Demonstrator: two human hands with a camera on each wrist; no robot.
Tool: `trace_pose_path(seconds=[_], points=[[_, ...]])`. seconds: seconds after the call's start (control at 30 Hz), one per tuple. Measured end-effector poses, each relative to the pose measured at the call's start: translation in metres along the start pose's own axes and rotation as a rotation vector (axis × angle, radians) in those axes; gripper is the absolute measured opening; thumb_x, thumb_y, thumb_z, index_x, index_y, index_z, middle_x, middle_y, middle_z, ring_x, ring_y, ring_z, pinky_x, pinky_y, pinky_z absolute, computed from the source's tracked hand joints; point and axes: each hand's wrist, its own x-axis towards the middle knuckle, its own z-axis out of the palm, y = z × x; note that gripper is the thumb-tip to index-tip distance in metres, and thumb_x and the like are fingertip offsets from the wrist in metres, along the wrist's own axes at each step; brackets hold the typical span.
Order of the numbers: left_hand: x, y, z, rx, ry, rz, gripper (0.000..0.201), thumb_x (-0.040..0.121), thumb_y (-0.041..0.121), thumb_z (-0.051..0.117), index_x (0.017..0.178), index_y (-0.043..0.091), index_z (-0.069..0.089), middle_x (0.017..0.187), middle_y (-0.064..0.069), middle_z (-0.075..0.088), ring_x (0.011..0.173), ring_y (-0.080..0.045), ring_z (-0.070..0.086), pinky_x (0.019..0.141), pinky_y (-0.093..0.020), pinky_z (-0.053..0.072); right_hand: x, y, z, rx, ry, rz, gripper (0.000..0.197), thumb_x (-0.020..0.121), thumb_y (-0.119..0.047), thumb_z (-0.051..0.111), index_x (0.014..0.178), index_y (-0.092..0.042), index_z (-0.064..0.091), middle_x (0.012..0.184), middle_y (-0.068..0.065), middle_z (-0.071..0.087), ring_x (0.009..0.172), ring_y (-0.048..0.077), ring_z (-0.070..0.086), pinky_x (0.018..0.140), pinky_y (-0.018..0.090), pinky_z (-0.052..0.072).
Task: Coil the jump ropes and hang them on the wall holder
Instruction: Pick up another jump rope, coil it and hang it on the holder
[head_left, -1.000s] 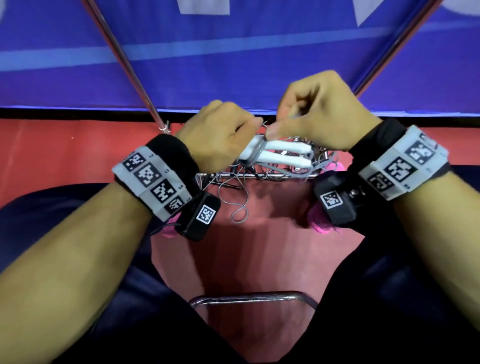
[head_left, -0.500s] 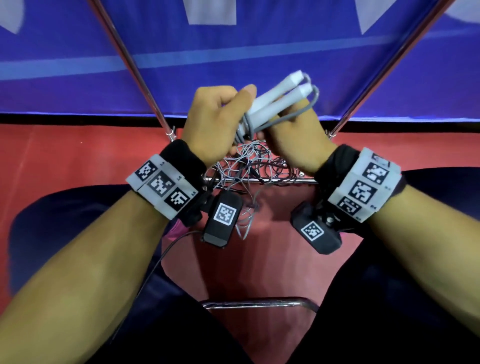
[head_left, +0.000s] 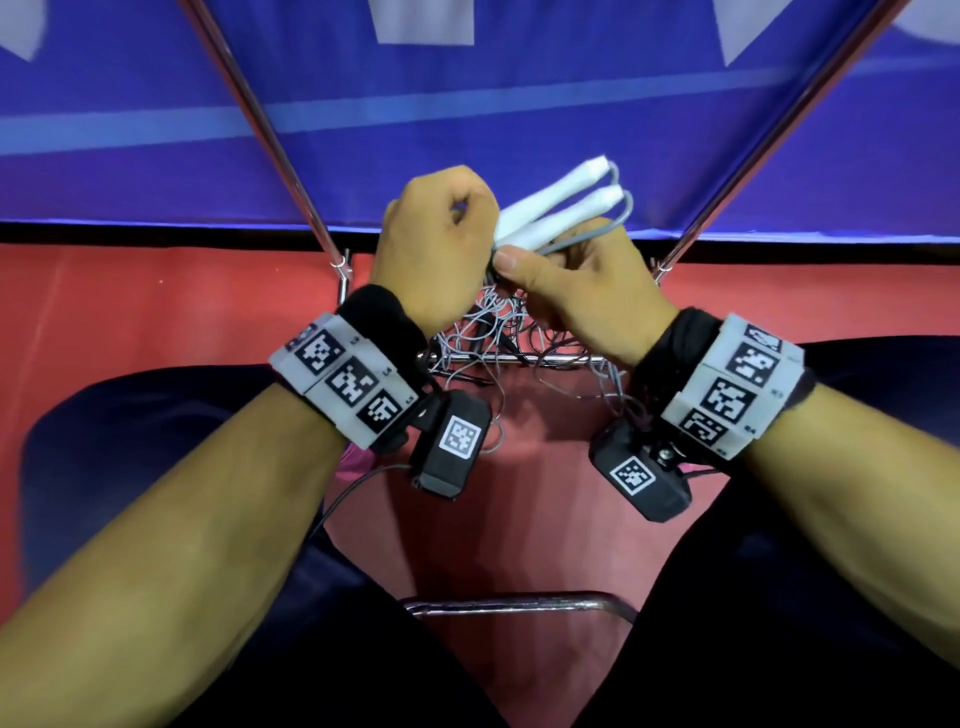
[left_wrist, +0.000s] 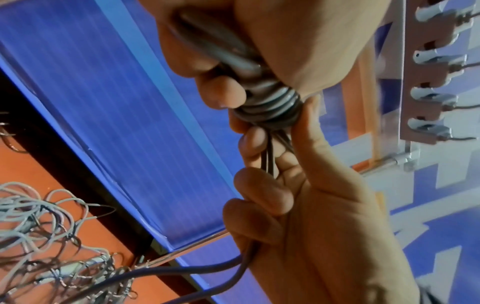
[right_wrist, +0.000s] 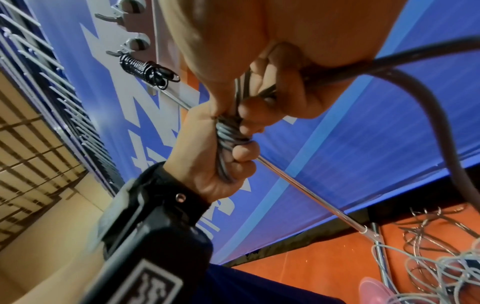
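By the blue banner wall (head_left: 156, 156) stands the brown board wall holder (left_wrist: 439, 72) with grey metal hooks, one hook already carrying a black coiled rope (right_wrist: 140, 65). A loose tangle of thin grey ropes (head_left: 493, 332) lies beneath the hands. The left hand (head_left: 436, 244) fists the folded loops of the grey jump rope (left_wrist: 270, 102), its white plastic handles (head_left: 566, 218) jutting clear of the work. The right hand (head_left: 587, 291), pinching the free cord, can thus bind tight wraps round the bundle, probably so it cannot spring open.
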Motion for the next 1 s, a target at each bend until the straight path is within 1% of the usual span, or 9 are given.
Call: trace_pose_path(seconds=[0.17, 0.33, 0.4, 0.47, 0.57, 0.67, 0.8, 0.9, 1.0], points=[[-0.002, 0.003, 0.0, 0.065, 0.009, 0.04, 0.044, 0.098, 0.039, 0.041, 0.071, 0.005, 0.049, 0.065, -0.012, 0.046, 0.07, -0.034, 0.045, 0.065, -0.044, 0.04, -0.004, -0.001, 0.001, -0.043, -0.023, 0.026, 0.016, 0.097, -0.013, 0.063, 0.081, -0.015, 0.065, 0.049, -0.011, 0.061, 0.037, 0.008, 0.049, 0.042, 0.02, 0.039], [-0.01, 0.005, -0.003, -0.054, -0.029, 0.054, 0.047, 0.094, 0.042, 0.045, 0.073, 0.003, 0.058, 0.056, -0.008, 0.051, 0.047, -0.012, 0.053, 0.054, -0.038, 0.045, -0.001, 0.004, 0.002, 0.025, -0.059, 0.049, 0.014, 0.098, -0.016, 0.061, 0.087, -0.013, 0.069, 0.07, 0.003, 0.07, 0.039, 0.017, 0.048, 0.039, 0.024, 0.039], [-0.009, 0.005, -0.006, -0.141, -0.059, 0.056, 0.045, 0.087, 0.044, 0.046, 0.079, 0.004, 0.067, 0.059, -0.009, 0.059, 0.05, -0.019, 0.061, 0.055, -0.039, 0.049, 0.001, 0.005, 0.002, 0.072, -0.06, 0.059, 0.015, 0.099, -0.015, 0.058, 0.088, -0.012, 0.068, 0.07, 0.003, 0.069, 0.039, 0.016, 0.047, 0.038, 0.023, 0.038], [-0.005, 0.005, -0.01, -0.309, -0.109, 0.034, 0.046, 0.082, 0.043, 0.05, 0.092, 0.004, 0.073, 0.07, -0.021, 0.064, 0.055, -0.035, 0.064, 0.054, -0.041, 0.05, 0.004, 0.004, 0.003, 0.146, -0.039, 0.063, 0.017, 0.1, -0.012, 0.056, 0.089, -0.009, 0.068, 0.069, 0.003, 0.069, 0.038, 0.01, 0.046, 0.038, 0.018, 0.035], [-0.003, 0.009, -0.017, -0.508, -0.183, -0.01, 0.049, 0.084, 0.031, 0.056, 0.103, -0.013, 0.067, 0.077, -0.035, 0.057, 0.053, -0.033, 0.063, 0.046, -0.035, 0.046, 0.008, 0.005, 0.004, 0.204, -0.038, 0.065, 0.02, 0.1, -0.013, 0.054, 0.091, -0.002, 0.068, 0.072, 0.01, 0.068, 0.039, 0.007, 0.047, 0.037, 0.017, 0.033], [-0.003, 0.012, -0.02, -0.677, -0.167, -0.11, 0.04, 0.087, 0.019, 0.049, 0.111, -0.01, 0.065, 0.085, -0.03, 0.056, 0.052, -0.024, 0.064, 0.049, -0.028, 0.049, 0.011, 0.007, 0.003, 0.186, -0.034, 0.097, 0.032, 0.098, -0.023, 0.056, 0.091, 0.005, 0.069, 0.078, 0.014, 0.07, 0.038, 0.012, 0.043, 0.038, 0.019, 0.029], [0.003, 0.008, -0.022, -0.69, -0.151, -0.138, 0.036, 0.088, 0.022, 0.053, 0.103, -0.007, 0.068, 0.084, -0.034, 0.058, 0.052, -0.032, 0.063, 0.051, -0.031, 0.049, 0.012, 0.004, 0.002, 0.225, -0.023, 0.112, 0.028, 0.101, -0.018, 0.054, 0.088, 0.002, 0.068, 0.078, 0.01, 0.071, 0.038, 0.012, 0.047, 0.04, 0.018, 0.032], [0.007, 0.006, -0.013, -0.613, 0.009, -0.135, 0.034, 0.096, 0.025, 0.053, 0.087, -0.003, 0.069, 0.077, -0.043, 0.057, 0.049, -0.034, 0.06, 0.044, -0.03, 0.047, 0.012, 0.002, 0.003, 0.222, -0.014, 0.128, 0.025, 0.101, -0.017, 0.054, 0.089, -0.001, 0.069, 0.079, 0.01, 0.071, 0.039, 0.011, 0.05, 0.04, 0.017, 0.033], [0.011, 0.0, -0.004, -0.427, 0.224, -0.118, 0.035, 0.09, 0.031, 0.055, 0.068, 0.008, 0.07, 0.066, -0.022, 0.064, 0.055, -0.025, 0.058, 0.052, -0.031, 0.046, 0.012, 0.002, 0.009, 0.266, 0.013, 0.156, 0.024, 0.101, -0.015, 0.054, 0.091, 0.001, 0.069, 0.077, 0.01, 0.072, 0.038, 0.01, 0.049, 0.04, 0.016, 0.035]])
